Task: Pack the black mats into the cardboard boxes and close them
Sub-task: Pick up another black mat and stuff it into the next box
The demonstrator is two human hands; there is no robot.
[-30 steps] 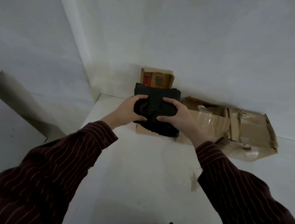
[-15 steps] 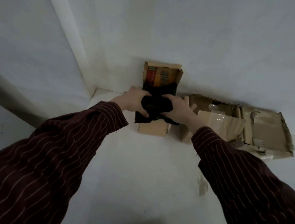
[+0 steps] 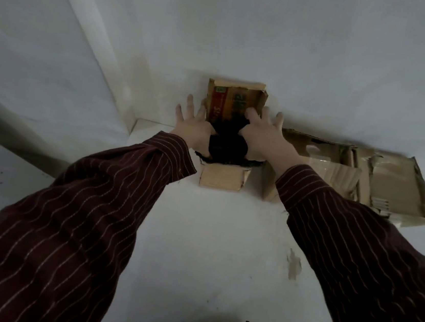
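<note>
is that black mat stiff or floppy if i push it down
Probably floppy: the black mat bulges in a rounded lump between the left hand and right hand. It may spring back: its edge spills over the small box rim.

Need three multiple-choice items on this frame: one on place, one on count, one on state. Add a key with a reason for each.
1. Where is the black mat?
A. Draped over a sleeve
B. Pushed into the small box by the wall
C. Rolled up on a shelf

2. How many cardboard boxes are in view?
A. One
B. Four
C. Two

3. The small box's lid is:
A. Open, standing upright against the wall
B. Taped shut
C. Torn off, lying flat in front of the box

Key:
1 B: the left hand and right hand, fingers spread, press the mat into that box.
2 C: there is the small box and a larger crumpled box to its right.
3 A: the printed lid stands up behind the mat.
</note>
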